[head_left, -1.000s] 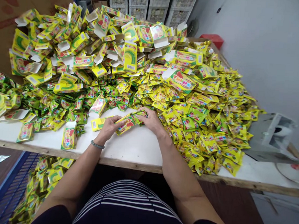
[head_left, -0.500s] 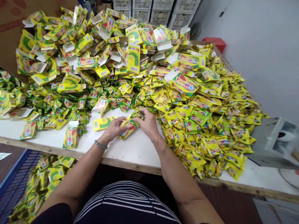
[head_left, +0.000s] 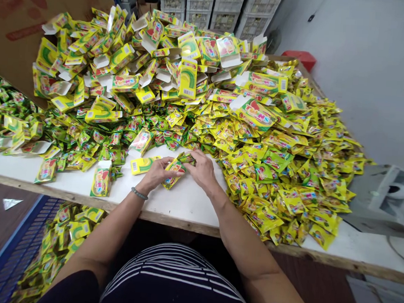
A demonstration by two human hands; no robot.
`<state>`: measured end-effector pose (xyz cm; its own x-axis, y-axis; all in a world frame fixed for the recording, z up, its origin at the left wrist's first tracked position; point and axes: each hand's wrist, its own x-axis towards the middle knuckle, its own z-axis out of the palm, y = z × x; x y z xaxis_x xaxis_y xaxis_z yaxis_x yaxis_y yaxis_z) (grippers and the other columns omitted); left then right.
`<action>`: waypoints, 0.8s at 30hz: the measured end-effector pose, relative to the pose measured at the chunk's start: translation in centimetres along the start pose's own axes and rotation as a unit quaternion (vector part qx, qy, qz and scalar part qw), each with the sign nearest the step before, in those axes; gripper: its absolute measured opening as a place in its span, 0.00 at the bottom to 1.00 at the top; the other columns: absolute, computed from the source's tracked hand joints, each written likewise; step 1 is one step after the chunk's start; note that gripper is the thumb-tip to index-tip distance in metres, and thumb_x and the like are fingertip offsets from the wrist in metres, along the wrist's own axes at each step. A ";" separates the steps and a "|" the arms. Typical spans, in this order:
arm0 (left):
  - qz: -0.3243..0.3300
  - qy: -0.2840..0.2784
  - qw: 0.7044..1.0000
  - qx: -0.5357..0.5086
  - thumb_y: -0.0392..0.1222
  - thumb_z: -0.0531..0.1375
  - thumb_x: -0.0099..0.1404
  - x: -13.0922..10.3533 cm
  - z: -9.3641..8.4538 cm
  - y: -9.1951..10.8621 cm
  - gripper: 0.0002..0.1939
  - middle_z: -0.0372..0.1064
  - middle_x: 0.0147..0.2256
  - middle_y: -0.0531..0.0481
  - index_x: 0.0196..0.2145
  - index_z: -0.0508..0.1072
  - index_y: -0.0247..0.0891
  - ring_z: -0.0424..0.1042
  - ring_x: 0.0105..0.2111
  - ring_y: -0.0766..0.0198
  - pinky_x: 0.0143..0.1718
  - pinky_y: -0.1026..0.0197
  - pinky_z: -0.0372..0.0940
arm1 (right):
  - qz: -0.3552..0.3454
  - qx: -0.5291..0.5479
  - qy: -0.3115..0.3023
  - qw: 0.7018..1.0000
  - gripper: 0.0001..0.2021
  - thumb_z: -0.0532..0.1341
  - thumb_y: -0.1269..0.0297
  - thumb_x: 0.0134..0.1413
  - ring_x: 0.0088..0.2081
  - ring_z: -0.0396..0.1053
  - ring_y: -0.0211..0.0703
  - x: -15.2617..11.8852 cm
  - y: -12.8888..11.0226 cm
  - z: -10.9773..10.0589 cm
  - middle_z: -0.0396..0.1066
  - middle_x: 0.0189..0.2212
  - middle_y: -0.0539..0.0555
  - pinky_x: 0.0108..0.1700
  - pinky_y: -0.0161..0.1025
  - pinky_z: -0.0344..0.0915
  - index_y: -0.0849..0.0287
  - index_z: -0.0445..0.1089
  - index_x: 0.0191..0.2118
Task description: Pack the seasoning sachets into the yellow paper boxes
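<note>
My left hand (head_left: 155, 175) grips a small yellow-and-green carton (head_left: 171, 181) from its left side, tilted just above the white tabletop. At the carton's upper end, my right hand (head_left: 203, 171) pinches small green sachets (head_left: 185, 158); how far they sit inside the carton is hidden by the fingers. Left of my left hand lies a yellow carton (head_left: 141, 165), and behind it leans another carton (head_left: 141, 140) with a white flap. A further carton (head_left: 101, 179) rests near the table's front edge.
Open-flapped cartons (head_left: 125, 59) are heaped at the back. Yellow sachets (head_left: 284, 176) pile up on the right, green sachets (head_left: 119, 138) on the left. Below the table's left edge stands a blue crate (head_left: 16, 244) holding filled-looking cartons. A grey metal box (head_left: 373, 202) is at far right.
The whole view has shifted slightly to the right. Both hands stay at the carton, with the right fingers still at its upper end and the sachets there a little more visible.
</note>
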<state>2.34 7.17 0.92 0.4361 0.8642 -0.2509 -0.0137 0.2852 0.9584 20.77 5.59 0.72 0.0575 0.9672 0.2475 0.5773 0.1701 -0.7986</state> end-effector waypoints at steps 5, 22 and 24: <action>0.020 0.002 0.999 0.046 0.45 0.75 0.41 0.0 0.1 -0.1 0.26 0.78 0.34 0.49 0.39 0.77 0.35 0.74 0.32 0.62 0.36 0.61 0.67 | 0.052 0.122 -0.094 0.987 0.11 0.65 0.61 0.50 0.36 0.72 0.46 0.1 0.4 -1.2 0.76 0.34 0.52 0.41 0.42 0.67 0.55 0.76 0.41; -0.002 -0.053 0.998 -0.042 0.41 0.74 0.47 -0.6 0.6 0.7 0.31 0.78 0.37 0.48 0.50 0.77 0.38 0.75 0.32 0.63 0.35 0.62 0.67 | 0.051 0.177 -0.008 0.983 0.16 0.69 0.49 0.46 0.31 0.66 0.41 0.5 0.6 -1.1 0.74 0.30 0.52 0.35 0.40 0.64 0.57 0.74 0.32; -0.013 -0.061 0.997 -0.047 0.41 0.74 0.46 -0.6 0.2 0.5 0.32 0.79 0.37 0.47 0.51 0.77 0.38 0.75 0.32 0.63 0.36 0.61 0.68 | 0.036 0.162 -0.025 0.986 0.15 0.69 0.48 0.46 0.32 0.66 0.42 0.5 0.6 -1.3 0.73 0.29 0.52 0.35 0.40 0.63 0.56 0.73 0.29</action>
<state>2.26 6.69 1.59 0.5435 0.8006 -0.2521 -0.0819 0.3495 0.9334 22.22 5.94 1.12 0.0442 0.9857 0.1623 0.2826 0.1435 -0.9484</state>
